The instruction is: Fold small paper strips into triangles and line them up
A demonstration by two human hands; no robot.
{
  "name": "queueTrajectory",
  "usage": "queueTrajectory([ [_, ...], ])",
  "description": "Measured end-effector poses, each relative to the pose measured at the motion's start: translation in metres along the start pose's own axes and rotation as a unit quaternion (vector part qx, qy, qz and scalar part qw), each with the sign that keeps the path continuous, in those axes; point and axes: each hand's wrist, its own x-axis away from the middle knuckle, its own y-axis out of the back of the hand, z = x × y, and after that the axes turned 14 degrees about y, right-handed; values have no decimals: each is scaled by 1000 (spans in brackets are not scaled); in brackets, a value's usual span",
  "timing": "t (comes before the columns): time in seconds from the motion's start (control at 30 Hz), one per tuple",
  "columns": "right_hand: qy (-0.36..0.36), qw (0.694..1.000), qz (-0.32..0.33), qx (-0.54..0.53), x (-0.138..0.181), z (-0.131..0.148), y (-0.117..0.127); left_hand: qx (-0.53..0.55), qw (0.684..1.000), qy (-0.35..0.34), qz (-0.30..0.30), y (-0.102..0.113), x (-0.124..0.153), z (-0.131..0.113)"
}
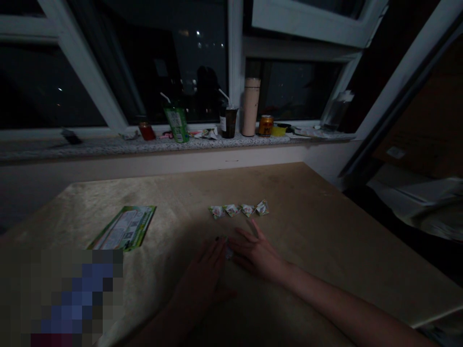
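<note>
My left hand (204,279) and my right hand (255,253) lie together on the tan table (325,231), fingers pressed on a small folded paper piece (228,251) between them. Only a pale corner of that piece shows. Just beyond my fingers, a row of several small folded paper shapes (238,209) with green and red print sits on the table. A green printed leaflet (125,227) lies flat to the left, apart from both hands.
A stone windowsill (108,144) behind the table holds a green drink carton (176,123), a dark cup with a straw (228,120), a tall pink flask (251,107), small cans and scraps. Dark windows stand above. The table's right edge drops off near a cluttered dark area.
</note>
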Motion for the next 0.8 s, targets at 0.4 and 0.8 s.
queueTrajectory([
  [0.4,28,995,-11,90,3,-12,5,61,996,-12,59,-3,0,9],
  [0.8,31,997,-23,63,8,-15,1,61,994,8,93,8,-1,4],
])
